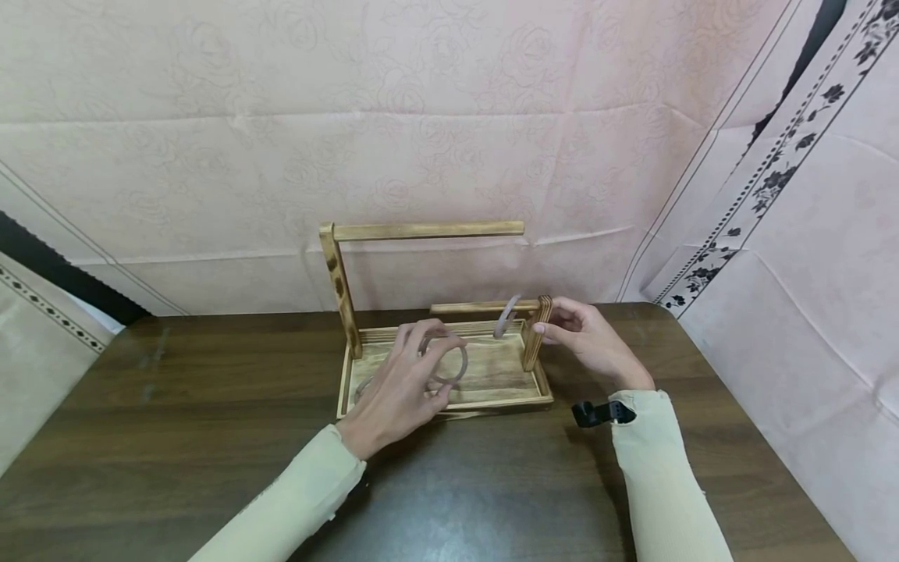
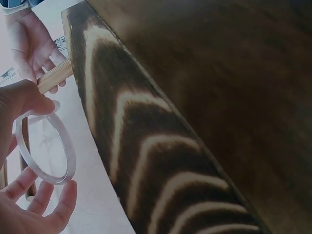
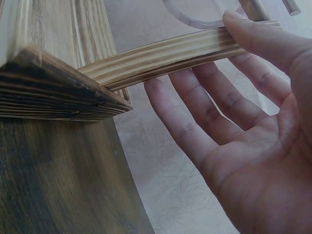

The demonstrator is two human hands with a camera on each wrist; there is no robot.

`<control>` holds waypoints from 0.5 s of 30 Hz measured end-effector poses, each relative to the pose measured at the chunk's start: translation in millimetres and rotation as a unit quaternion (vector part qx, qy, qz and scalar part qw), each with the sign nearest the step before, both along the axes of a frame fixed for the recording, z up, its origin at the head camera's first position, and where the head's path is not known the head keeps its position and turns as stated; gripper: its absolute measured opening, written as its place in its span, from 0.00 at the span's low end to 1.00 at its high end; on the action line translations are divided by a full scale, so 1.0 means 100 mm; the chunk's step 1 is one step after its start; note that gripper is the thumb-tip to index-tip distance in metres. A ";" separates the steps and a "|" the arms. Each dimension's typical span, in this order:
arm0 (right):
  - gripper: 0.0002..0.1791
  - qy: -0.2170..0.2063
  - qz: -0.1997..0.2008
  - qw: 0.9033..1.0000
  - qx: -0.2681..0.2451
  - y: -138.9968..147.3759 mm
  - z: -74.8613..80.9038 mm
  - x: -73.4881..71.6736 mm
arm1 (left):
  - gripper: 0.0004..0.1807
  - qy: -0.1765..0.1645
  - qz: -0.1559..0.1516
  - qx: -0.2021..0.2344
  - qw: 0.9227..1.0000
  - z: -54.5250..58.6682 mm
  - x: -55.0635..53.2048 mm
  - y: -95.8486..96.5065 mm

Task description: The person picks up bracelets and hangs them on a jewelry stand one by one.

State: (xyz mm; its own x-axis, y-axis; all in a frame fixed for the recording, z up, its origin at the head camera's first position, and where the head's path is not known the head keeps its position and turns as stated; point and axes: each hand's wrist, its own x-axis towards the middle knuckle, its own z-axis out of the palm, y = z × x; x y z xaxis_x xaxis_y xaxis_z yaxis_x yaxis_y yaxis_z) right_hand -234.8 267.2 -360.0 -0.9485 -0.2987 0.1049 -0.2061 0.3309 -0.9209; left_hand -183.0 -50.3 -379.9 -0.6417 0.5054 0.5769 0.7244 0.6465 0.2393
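Note:
My left hand pinches a pale translucent bangle between thumb and fingers, above the wooden stand's tray. The bangle is upright and its opening shows in the left wrist view. My right hand grips the stand's short right post, thumb on one face and fingers on the other. From that post a lower rod runs left to a free end. A second bangle hangs on this rod near the post. Part of another clear ring shows beside my left hand, mostly hidden by it.
The stand's tall left post carries an upper rod with its free end to the right. Under the stand is a dark wooden table. Pale patterned cloth hangs close behind it. A black band is at the right wrist.

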 end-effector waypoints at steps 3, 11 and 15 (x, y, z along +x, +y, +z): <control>0.20 0.003 0.000 1.000 0.001 0.00 0.00 0.00 | 0.33 0.001 0.004 0.006 1.000 -0.01 0.02 -0.02; 0.19 0.001 0.002 1.000 -0.007 -0.01 0.00 0.00 | 0.33 0.010 0.014 0.038 0.999 -0.03 0.03 -0.04; 0.18 0.004 0.004 1.000 -0.003 0.00 0.00 0.00 | 0.34 0.022 0.025 0.047 0.998 -0.03 0.03 -0.05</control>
State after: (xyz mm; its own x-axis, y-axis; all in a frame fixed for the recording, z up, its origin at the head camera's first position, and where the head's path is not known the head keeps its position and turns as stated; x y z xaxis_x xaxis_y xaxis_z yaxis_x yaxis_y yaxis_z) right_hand -235.2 266.8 -360.4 -0.9453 -0.3055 0.1143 -0.2159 0.3235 -0.9213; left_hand -179.7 -55.0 -382.6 -0.6374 0.4158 0.6487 0.7031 0.6583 0.2689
